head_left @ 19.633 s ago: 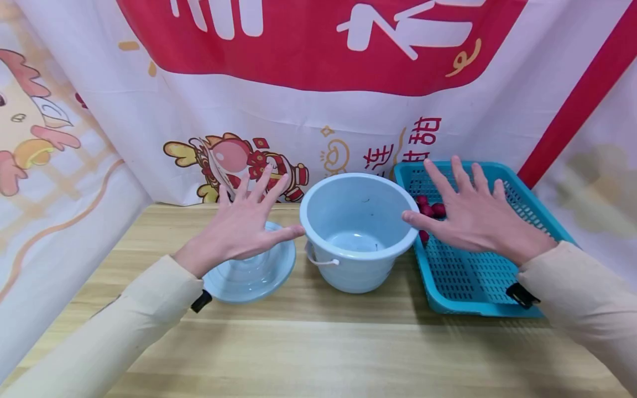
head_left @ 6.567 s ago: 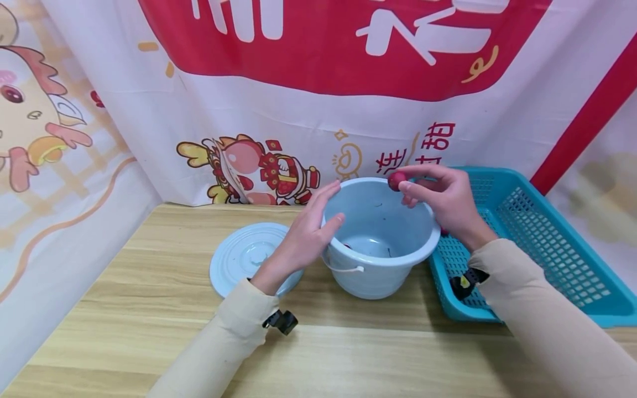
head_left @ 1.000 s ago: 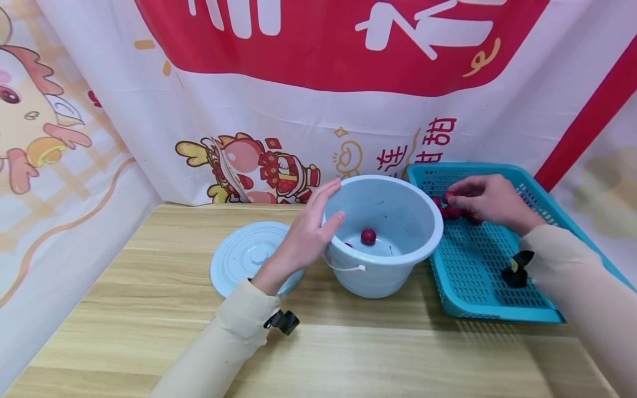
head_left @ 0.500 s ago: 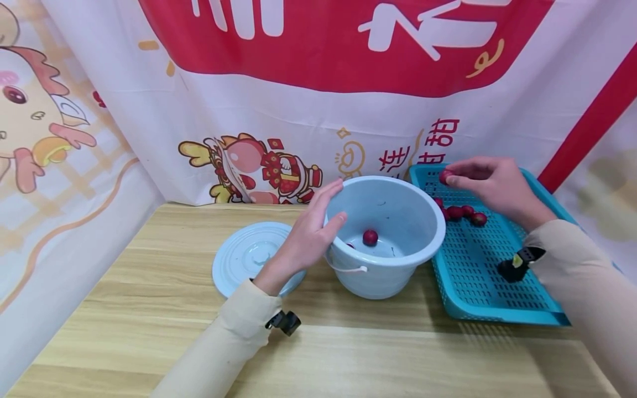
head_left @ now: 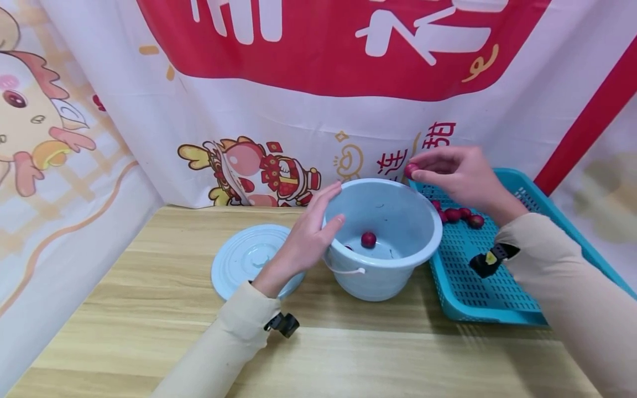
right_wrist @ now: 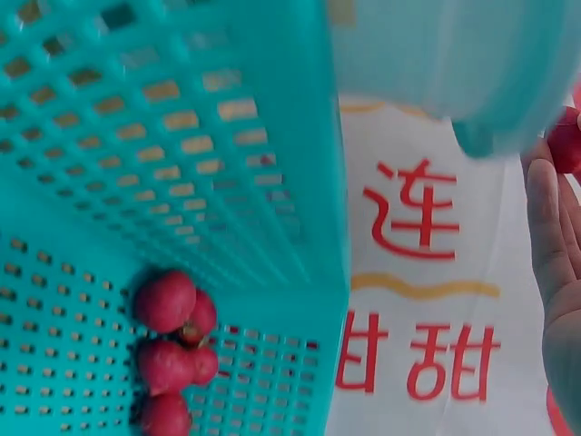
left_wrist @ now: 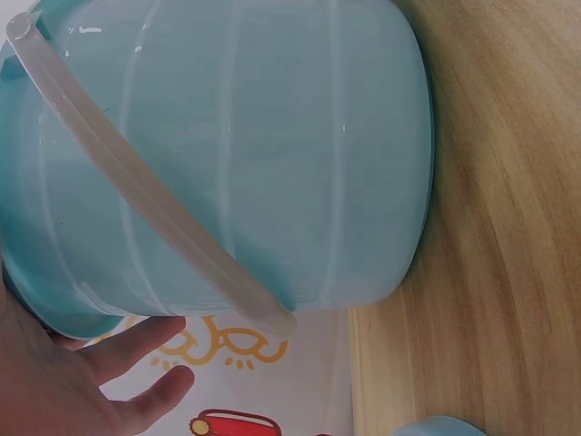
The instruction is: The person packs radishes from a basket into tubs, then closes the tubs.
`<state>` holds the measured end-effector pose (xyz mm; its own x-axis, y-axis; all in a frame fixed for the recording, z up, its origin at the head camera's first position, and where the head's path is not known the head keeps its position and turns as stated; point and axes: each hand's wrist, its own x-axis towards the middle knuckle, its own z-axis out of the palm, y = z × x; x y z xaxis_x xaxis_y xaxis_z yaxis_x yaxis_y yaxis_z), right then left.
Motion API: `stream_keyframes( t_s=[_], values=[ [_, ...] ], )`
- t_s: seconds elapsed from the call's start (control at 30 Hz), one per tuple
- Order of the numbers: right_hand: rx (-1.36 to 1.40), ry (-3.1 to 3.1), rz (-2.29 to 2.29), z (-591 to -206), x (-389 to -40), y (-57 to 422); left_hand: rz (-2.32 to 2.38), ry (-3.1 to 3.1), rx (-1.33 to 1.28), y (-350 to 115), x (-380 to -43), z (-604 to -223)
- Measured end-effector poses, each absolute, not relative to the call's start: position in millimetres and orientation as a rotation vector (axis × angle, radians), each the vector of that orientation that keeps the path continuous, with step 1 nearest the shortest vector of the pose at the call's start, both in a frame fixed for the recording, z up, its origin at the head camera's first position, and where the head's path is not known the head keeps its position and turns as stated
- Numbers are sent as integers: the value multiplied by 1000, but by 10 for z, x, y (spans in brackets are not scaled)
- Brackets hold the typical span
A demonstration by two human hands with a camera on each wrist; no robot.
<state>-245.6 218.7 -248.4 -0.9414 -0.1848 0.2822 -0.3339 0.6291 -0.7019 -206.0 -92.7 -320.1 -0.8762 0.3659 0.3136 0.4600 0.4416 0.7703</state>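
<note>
My right hand pinches a small red radish between thumb and fingers, above the back right of the light blue bucket. The same radish shows at the right edge of the right wrist view. My left hand rests against the bucket's left rim, fingers extended; in the left wrist view its fingers lie beside the rim. Inside the bucket sits one radish, with another mostly hidden by the near rim. Several radishes lie in the teal basket.
Left of the bucket a light blue lid lies on the wooden table, partly under my left forearm. The bucket's white handle hangs down in front. A printed cloth stands behind everything.
My right hand picked a radish from the basket, lifted it and carried it left toward the bucket. My left hand stays at the rim. Earlier, both hands were spread and held nothing.
</note>
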Motion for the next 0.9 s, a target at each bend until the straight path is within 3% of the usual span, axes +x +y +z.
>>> stream_keyframes(
  t_s=[0.47,0.9],
  values=[
    [640,-2710,1087,-2652,-2458,1737,-1430,-2577,-749,-954,-2051,-3199],
    [755,-2731,907,-2731,-2466,1679,-1442,-2584,-742,-948,-2053,-3198]
  ],
)
